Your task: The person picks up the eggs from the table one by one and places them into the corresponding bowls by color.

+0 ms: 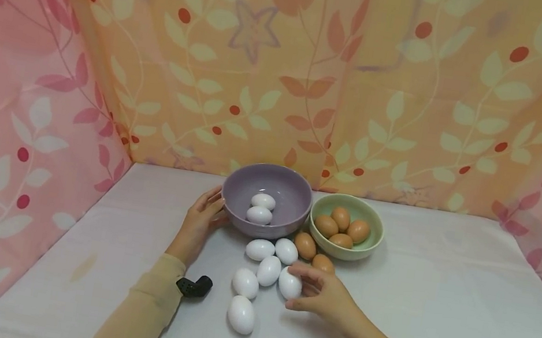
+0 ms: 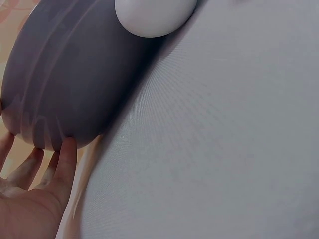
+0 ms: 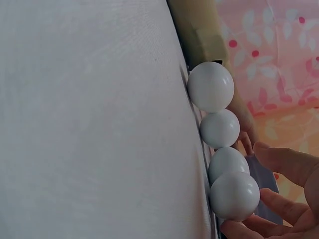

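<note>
The left hand (image 1: pixel 199 225) rests its fingers against the left outside of the purple bowl (image 1: pixel 230 212); in the left wrist view, the hand's (image 2: pixel 37 199) fingertips touch the bowl's (image 2: pixel 75 74) side. Two white eggs (image 1: pixel 259 216) lie inside it. The right hand (image 1: pixel 327 299) is around the right side of a white egg (image 1: pixel 290 284) on the table. Seen from the right wrist, that egg (image 3: pixel 235 196) meets the fingers of the hand (image 3: pixel 286 199), while the thumb stands apart from it. Several other white eggs (image 1: pixel 268 271) lie to its left, in front of the bowl.
A green bowl (image 1: pixel 342 253) holding several brown eggs (image 1: pixel 358 231) stands right of the purple one. Two brown eggs (image 1: pixel 305 245) lie on the white tablecloth (image 1: pixel 441 299) before it, one partly behind the right hand. Patterned curtains (image 1: pixel 284 77) hang behind and at the sides.
</note>
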Demonstrator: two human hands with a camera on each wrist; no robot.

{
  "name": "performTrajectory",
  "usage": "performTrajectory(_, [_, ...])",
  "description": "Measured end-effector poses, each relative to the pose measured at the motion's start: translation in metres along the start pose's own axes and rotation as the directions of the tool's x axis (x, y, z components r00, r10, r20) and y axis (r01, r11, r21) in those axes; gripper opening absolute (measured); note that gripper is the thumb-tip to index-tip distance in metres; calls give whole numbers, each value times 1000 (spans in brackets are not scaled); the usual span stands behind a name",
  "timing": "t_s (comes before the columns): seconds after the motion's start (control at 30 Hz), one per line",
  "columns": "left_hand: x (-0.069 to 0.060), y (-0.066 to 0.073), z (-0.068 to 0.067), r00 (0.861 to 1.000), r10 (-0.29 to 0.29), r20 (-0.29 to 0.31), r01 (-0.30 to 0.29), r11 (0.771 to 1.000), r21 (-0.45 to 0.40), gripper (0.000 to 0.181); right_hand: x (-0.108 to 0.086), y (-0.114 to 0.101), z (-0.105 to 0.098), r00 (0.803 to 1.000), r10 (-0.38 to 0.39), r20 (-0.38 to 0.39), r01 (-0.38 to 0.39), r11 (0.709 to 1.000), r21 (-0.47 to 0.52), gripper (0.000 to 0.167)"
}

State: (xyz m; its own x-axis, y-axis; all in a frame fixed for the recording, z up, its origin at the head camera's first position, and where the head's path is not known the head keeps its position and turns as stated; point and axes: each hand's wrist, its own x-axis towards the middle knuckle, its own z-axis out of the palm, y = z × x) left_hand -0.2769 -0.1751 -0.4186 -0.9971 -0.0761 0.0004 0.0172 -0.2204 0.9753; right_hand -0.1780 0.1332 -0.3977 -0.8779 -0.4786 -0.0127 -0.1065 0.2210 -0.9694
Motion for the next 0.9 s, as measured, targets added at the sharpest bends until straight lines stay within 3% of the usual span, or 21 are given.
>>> performTrajectory(0.53, [-1,-3,7,1000,-7,-5,7,1000,-7,48,2,6,-1,999,13,-35,-18,989,-147,53])
performTrajectory(0.9, [-5,1,0,1000,-1,0,1,1000,-5,48,9,4,4,998,17,-60,-26,988,-151,50])
